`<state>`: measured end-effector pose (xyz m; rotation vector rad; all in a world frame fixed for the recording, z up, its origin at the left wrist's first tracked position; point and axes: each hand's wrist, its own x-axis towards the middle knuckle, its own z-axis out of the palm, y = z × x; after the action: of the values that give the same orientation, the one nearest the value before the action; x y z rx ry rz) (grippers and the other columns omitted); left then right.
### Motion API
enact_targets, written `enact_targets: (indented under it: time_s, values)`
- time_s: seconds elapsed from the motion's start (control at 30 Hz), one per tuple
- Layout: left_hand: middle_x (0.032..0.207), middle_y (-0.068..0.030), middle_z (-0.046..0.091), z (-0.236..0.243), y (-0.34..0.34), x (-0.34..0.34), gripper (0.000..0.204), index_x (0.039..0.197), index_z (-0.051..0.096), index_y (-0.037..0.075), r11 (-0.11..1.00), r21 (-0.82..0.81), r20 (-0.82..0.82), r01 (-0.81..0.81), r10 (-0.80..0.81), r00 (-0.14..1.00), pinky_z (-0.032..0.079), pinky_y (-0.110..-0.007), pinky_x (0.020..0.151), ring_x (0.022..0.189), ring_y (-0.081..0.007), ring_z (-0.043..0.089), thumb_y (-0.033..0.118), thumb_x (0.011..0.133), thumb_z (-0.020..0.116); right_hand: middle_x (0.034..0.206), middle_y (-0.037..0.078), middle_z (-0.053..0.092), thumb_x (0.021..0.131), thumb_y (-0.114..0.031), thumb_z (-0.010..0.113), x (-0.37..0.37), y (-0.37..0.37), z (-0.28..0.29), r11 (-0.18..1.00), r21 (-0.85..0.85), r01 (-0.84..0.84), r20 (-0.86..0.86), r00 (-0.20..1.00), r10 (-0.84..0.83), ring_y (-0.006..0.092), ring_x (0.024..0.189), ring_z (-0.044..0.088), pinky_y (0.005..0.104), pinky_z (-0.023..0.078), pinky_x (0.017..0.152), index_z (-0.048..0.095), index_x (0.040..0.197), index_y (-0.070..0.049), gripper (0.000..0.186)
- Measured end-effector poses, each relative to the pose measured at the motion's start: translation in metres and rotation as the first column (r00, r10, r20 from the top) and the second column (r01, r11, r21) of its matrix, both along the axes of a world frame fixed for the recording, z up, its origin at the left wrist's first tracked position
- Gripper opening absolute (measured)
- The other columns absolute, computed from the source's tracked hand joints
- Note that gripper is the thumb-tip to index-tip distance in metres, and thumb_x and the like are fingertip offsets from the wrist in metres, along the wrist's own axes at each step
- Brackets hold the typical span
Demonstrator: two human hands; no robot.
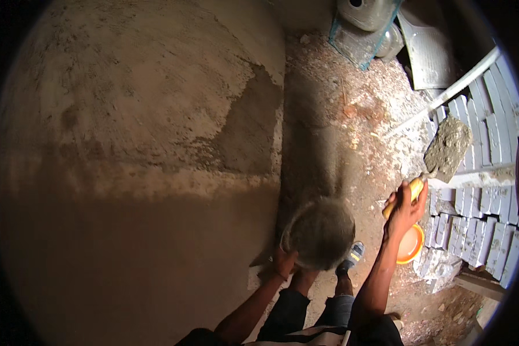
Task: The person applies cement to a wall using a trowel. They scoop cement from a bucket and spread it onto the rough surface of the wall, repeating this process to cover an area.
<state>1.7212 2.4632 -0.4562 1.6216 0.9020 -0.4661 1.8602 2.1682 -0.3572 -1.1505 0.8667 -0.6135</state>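
Observation:
A round, dark pan (320, 233) is in front of my legs, with greyish stuff inside. My left hand (285, 262) is closed on its near left rim. Beside that hand a grey, pointed edge (262, 259) shows, too dark to identify. Out to the right, my right hand (406, 207) wraps round the yellow handle of a trowel (448, 144). Wet grey mortar covers the trowel's blade, which points away from me. On the left rises a plastered wall (127, 230), smooth and dark below, rougher above, with a darker damp patch (251, 124) near its right edge.
An orange basin (419, 254) stands under my right forearm. Stacks of pale slabs (473, 202) line the right side, with a pale bar (467, 81) slanting by them. Clear plastic containers (366, 34) lie at the back. Debris covers the floor (352, 86).

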Motion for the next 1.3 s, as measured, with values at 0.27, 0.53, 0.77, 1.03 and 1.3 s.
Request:
enact_targets:
  time_s: [0.27, 0.53, 0.77, 1.03, 1.3]
  values:
    - [0.111, -0.0159, 0.062, -0.018, 0.031, -0.026, 0.051, 0.123, 0.052, -0.006, 0.945, 0.191, 0.426, 0.267, -0.325, 0.845, 0.053, -0.040, 0.079, 0.103, -0.0229, 0.060, 0.007, 0.075, 0.066, 0.091, 0.018, 0.062, 0.088, -0.009, 0.062, 0.050, 0.265, -0.083, 0.443, -0.318, -0.838, -0.503, 0.546, 0.670, 0.0266, 0.070, 0.061, 0.0375, 0.051, 0.058, 0.042, 0.139, -0.006, 0.055]
    - [0.108, -0.0159, 0.062, -0.004, 0.030, -0.003, 0.053, 0.125, 0.051, -0.007, 0.988, 0.142, 0.065, 0.054, -0.064, 0.996, 0.053, -0.039, 0.075, 0.098, -0.0241, 0.060, 0.005, 0.075, 0.065, 0.093, 0.017, 0.068, 0.084, -0.017, 0.068, -0.097, 0.132, -0.048, 0.440, -0.440, -0.783, -0.362, 0.602, 0.711, 0.0309, 0.078, 0.067, 0.0380, 0.054, 0.070, 0.048, 0.137, -0.003, 0.059]
    - [0.086, -0.0186, 0.067, -0.031, 0.049, 0.019, 0.057, 0.128, 0.051, -0.007, 0.884, 0.380, 0.289, 0.271, -0.392, 0.873, 0.051, -0.042, 0.066, 0.073, -0.0219, 0.063, 0.006, 0.076, 0.066, 0.080, 0.029, 0.063, 0.082, -0.017, 0.065, -0.085, -0.004, -0.002, -0.353, -0.110, -0.929, -0.813, -0.121, 0.570, 0.0426, 0.079, 0.064, 0.0490, 0.052, 0.072, 0.052, 0.133, -0.008, 0.053]
    - [0.058, -0.0131, 0.059, 0.039, -0.020, 0.038, 0.063, 0.135, 0.047, -0.006, 0.697, 0.573, 0.174, 0.431, -0.617, 0.767, 0.049, -0.039, 0.057, 0.054, -0.0204, 0.057, 0.009, 0.077, 0.066, 0.075, 0.018, 0.065, 0.089, -0.017, 0.062, -0.147, 0.028, -0.131, 0.064, -0.049, -0.997, -0.516, 0.080, 0.853, 0.0284, 0.064, 0.064, 0.0371, 0.051, 0.059, 0.057, 0.125, -0.001, 0.040]
    - [0.074, -0.0168, 0.066, 0.048, -0.028, 0.019, 0.065, 0.137, 0.046, -0.006, 0.795, 0.449, 0.211, 0.409, -0.538, 0.816, 0.051, -0.034, 0.066, 0.071, -0.0146, 0.062, 0.007, 0.077, 0.067, 0.081, 0.009, 0.065, 0.089, -0.015, 0.064, -0.185, 0.025, -0.107, 0.145, 0.591, -0.794, 0.100, 0.251, 0.963, 0.0138, 0.058, 0.059, 0.0275, 0.048, 0.051, 0.058, 0.123, -0.001, 0.036]
